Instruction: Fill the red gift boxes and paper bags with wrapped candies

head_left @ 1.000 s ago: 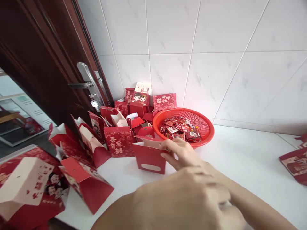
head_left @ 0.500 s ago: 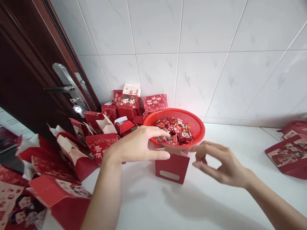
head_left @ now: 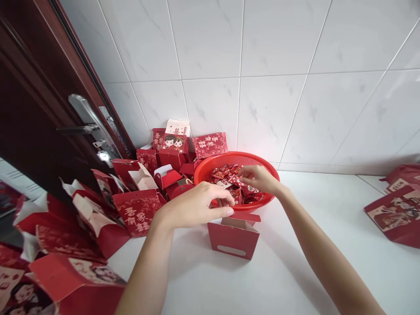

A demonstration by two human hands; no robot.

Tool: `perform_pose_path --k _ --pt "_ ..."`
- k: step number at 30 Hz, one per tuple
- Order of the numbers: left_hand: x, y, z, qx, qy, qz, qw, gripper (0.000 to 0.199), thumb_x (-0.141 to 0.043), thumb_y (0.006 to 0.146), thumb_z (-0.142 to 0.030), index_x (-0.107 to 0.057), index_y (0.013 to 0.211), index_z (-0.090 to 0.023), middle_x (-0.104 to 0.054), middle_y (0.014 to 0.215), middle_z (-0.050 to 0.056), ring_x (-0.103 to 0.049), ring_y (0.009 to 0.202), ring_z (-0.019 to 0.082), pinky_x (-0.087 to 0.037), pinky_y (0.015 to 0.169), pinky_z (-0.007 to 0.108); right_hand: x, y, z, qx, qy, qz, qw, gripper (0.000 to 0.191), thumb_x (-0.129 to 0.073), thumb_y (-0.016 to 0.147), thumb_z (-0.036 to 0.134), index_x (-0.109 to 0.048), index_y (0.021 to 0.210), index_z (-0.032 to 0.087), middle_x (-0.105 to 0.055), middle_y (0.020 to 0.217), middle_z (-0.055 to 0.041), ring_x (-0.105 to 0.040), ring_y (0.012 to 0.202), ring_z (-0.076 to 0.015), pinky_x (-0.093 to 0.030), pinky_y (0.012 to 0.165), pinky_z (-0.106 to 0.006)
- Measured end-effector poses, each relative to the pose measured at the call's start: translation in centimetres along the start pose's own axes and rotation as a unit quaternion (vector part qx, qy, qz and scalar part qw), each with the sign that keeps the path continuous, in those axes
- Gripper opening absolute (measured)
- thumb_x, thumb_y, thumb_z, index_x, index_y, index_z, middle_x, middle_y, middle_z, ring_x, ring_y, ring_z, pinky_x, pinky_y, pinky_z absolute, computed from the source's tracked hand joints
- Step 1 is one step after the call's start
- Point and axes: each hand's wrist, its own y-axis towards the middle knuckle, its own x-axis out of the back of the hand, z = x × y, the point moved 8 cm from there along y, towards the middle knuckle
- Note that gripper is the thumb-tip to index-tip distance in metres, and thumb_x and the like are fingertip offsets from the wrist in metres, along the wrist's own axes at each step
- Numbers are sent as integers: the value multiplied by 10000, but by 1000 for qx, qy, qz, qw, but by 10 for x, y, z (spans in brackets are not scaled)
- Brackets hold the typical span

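A red plastic basket (head_left: pixel 205 164) holds many small red wrapped candies (head_left: pixel 226 173). My right hand (head_left: pixel 259 178) reaches over its right rim, thumb and fingers pinched at a dotted wrapped candy (head_left: pixel 235 180). Just in front of the basket stands a red paper gift box (head_left: pixel 232 238), its top open and a pale window in the near side. My left hand (head_left: pixel 200 203) hovers over the box's left top edge, fingers curved and thumb slightly apart; nothing shows between them. Whether it touches the box flap is hard to tell.
Many opened red gift boxes (head_left: pixel 136 212) crowd the left of the white tabletop (head_left: pixel 288 271). More printed boxes (head_left: pixel 210 145) lean against the tiled wall. A filled-looking red box (head_left: pixel 398 214) lies at the right. A dark door with a metal handle (head_left: pixel 82 128) is at the left.
My right hand has moved from beside the box up and left into the basket. My left hand's fingers have come down closer to the thumb. The box mouth now shows wider.
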Motion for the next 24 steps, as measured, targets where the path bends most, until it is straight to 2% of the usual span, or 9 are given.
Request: perform_pose_path --k 3,6,9,11,14,19,21,24 --pt "4 2 9 8 -30 -18 999 264 -586 952 -419 -758 1032 -235 -776 1017 17 -710 906 195 -535 776 272 -27 6 2 1 -70 83 994 118 -691 836 155 -706 950 182 -714 869 -26 -629 797 -171 -428 715 -272" --pt "12 4 25 20 -65 -66 996 335 -574 961 -489 -750 1095 -237 -773 1108 29 -711 987 208 -551 841 287 -50 4 -5 -21 -101 162 981 163 -744 811 217 -705 968 199 -693 879 -27 -609 782 -178 -394 661 -262" --pt "17 10 45 32 -110 -103 988 426 -525 978 -556 -748 1074 -206 -775 1087 50 -712 1008 224 -558 890 318 -59 2 -19 -65 -125 186 972 170 -777 773 262 -688 902 195 -669 857 -33 -579 732 -177 -372 612 -265" --pt "15 16 60 44 -137 -115 983 478 -494 982 -589 -746 1018 -184 -779 1042 63 -714 1002 233 -555 931 351 -61 2 -24 -75 -137 186 970 131 -771 754 233 -656 801 191 -643 792 -22 -546 682 -164 -342 578 -266" --pt "8 30 79 59 -149 -108 981 453 -533 960 -584 -741 986 -183 -782 1018 62 -715 981 234 -553 940 363 -57 3 -21 -60 -127 158 977 93 -712 749 139 -633 747 189 -637 753 -12 -539 676 -154 -324 572 -264" --pt "-13 60 102 82 -101 -52 990 396 -565 944 -498 -747 1068 -169 -780 1076 79 -711 997 246 -541 908 343 -32 4 -20 -88 -118 16 989 246 -564 811 65 -695 972 197 -710 873 -43 -620 799 -190 -346 636 -275" --pt "-25 73 109 97 -74 -6 993 364 -608 917 -426 -745 1115 -153 -774 1131 97 -710 1034 255 -533 912 332 -24 3 -24 -107 -111 -36 987 264 -537 834 74 -678 1022 194 -715 885 -55 -636 814 -203 -364 653 -283" --pt "-52 86 114 108 -32 118 987 371 -725 801 -277 -743 1150 -153 -769 1173 91 -710 1059 253 -527 892 289 -18 2 -30 -109 -66 -95 987 232 -531 830 71 -636 990 202 -731 980 -65 -662 891 -219 -421 722 -293"
